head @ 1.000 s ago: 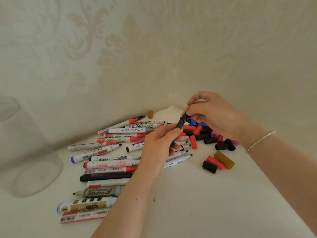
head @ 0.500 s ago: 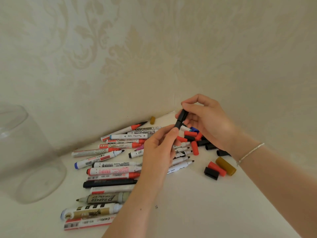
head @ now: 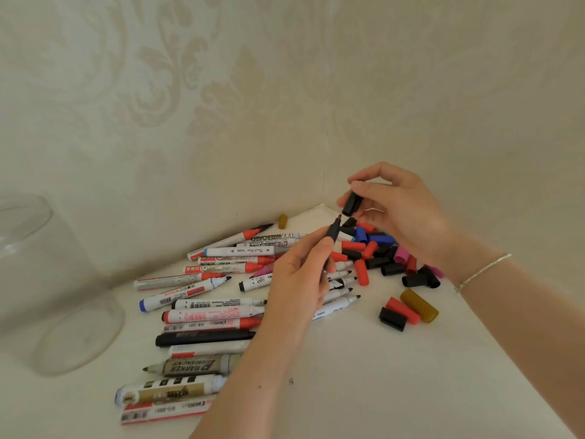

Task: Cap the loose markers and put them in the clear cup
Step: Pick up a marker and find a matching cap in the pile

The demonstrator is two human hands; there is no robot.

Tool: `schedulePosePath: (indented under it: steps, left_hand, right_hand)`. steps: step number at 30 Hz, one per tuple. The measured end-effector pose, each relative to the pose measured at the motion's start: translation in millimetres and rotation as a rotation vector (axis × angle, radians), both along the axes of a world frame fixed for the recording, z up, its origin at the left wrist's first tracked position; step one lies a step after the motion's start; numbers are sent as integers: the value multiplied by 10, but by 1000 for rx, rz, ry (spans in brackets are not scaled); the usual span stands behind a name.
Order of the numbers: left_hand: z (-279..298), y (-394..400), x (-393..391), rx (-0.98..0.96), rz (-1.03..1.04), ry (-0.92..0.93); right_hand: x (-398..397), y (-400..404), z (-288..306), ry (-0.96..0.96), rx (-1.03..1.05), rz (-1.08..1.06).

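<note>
Black cap apart from the marker tip

Left hand point(head: 297, 280) pinches a black-barrelled uncapped marker point(head: 333, 231); right hand point(head: 402, 210) grips a short black plastic cap point(head: 352, 204) just above its tip.

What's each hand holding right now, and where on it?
Left hand pinches a black marker just below its bare tip. Right hand pinches a black cap by its sides, apart from the tip.

"PERMANENT MARKER" on grey marker point(head: 193, 366); "WHITEBOARD" on white marker point(head: 278, 237)
</note>
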State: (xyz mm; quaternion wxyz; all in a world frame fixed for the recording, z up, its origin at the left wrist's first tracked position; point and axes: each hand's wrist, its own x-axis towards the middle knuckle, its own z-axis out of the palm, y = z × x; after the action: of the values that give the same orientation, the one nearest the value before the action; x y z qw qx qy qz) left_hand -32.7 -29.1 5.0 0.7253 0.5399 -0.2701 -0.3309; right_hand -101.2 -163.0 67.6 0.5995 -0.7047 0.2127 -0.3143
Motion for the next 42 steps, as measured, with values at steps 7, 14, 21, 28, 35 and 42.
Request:
schedulePosePath:
  steps: [7,14,21,28,35,42]
  left_hand:
    - [-9,-3,-3,39,20,-20]
    - [-33,-28,8,119,9,28]
    - [-53,-49,42,-1,-63,348]
    - [-30,-37,38,-98,-130,438]
    - [11,-25,18,-61,-78,277]
    - [42,4,-25,-23,118,-39]
  right_hand:
    - [-115,-229,-125,173,20,-282]
    - [-204,-174,-364,859,-476,15]
    - [-295,17,-145,1287,-752,188]
    - [-298,46,-284,1431,-783,212]
    - [-263,24,-265,1303,-753,153]
    - [-332,-87,246,328,-138,96]
